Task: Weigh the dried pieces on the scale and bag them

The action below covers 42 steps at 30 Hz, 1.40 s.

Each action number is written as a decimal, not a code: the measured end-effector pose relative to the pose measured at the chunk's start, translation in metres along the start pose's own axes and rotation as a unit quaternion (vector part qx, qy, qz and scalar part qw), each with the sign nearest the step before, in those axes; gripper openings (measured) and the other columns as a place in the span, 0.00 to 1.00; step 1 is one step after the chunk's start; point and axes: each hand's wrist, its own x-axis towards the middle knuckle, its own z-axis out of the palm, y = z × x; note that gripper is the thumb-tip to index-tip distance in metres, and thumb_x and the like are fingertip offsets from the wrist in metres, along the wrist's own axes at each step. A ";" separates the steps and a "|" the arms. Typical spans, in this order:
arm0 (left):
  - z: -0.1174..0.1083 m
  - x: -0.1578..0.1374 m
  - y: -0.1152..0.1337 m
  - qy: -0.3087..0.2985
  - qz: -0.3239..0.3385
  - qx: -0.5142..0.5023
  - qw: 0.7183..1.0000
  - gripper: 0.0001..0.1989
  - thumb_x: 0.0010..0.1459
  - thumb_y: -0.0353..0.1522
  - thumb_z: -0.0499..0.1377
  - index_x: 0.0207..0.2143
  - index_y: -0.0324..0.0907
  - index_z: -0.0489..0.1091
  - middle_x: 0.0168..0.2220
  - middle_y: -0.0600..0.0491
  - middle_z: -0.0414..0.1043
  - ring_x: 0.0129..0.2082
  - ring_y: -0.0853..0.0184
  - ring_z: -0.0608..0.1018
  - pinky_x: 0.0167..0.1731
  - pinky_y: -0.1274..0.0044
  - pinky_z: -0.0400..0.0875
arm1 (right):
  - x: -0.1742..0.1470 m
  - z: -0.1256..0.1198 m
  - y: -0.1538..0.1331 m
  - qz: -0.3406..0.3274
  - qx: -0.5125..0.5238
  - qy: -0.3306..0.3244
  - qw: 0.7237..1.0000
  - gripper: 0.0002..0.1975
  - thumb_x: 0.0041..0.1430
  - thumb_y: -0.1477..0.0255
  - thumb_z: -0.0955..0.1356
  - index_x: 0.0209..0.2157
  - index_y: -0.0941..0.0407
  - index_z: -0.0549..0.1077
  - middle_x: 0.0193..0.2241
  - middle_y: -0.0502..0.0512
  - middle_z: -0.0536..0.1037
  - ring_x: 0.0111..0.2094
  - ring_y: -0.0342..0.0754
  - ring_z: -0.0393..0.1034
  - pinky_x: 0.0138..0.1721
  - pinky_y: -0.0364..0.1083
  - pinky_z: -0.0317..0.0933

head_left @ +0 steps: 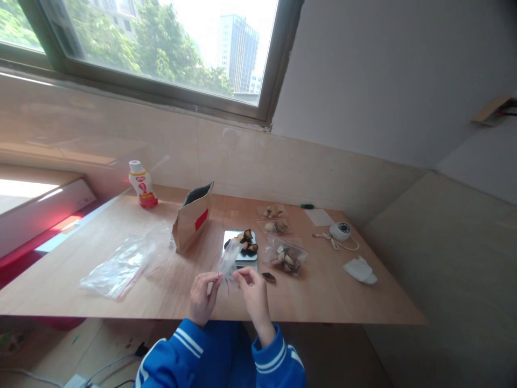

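Note:
Between my two hands is a small clear zip bag (229,260) with a red seal line. My left hand (203,293) pinches one side of its mouth, and the fingers of my right hand (252,293) pinch the other. Just beyond it, dark-edged dried slices (247,242) are piled on a flat kitchen scale (239,261); the bag hides part of both. A single loose slice (269,277) lies on the table to the right of the scale. Filled zip bags of similar pieces (287,258) rest in a column right of the scale.
A standing brown paper pouch (189,223) with a red label is left of the scale. Empty clear zip bags (121,267) lie farther left, near a white and red bottle (143,186). At right are a small white fan-like device (340,231) with a cable and a crumpled tissue (360,270).

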 end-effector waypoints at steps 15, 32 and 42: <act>0.017 -0.012 -0.041 0.068 -0.102 0.099 0.988 0.11 0.63 0.40 0.51 0.35 0.41 0.61 0.41 0.46 0.67 0.41 0.60 0.73 0.40 0.64 0.68 | 0.081 -0.032 0.033 -0.174 -0.363 -0.020 0.915 0.19 0.53 0.72 0.69 0.49 0.51 0.74 0.51 0.62 0.69 0.51 0.60 0.64 0.51 0.59 0.59; 0.017 0.004 -0.024 -0.102 -0.066 0.120 0.985 0.18 0.59 0.42 0.55 0.47 0.41 0.62 0.46 0.44 0.68 0.47 0.56 0.72 0.45 0.61 0.66 | 0.084 -0.024 0.052 -0.152 -0.282 0.001 0.947 0.18 0.50 0.83 0.67 0.42 0.52 0.75 0.42 0.56 0.71 0.46 0.54 0.68 0.51 0.53 0.61; 0.021 0.004 -0.030 -0.191 -0.070 0.056 0.978 0.09 0.62 0.32 0.51 0.42 0.40 0.67 0.37 0.47 0.73 0.38 0.60 0.76 0.39 0.69 0.71 | 0.075 -0.028 0.039 -0.169 -0.184 0.032 0.968 0.16 0.50 0.80 0.67 0.42 0.53 0.76 0.41 0.56 0.74 0.45 0.53 0.70 0.50 0.52 0.62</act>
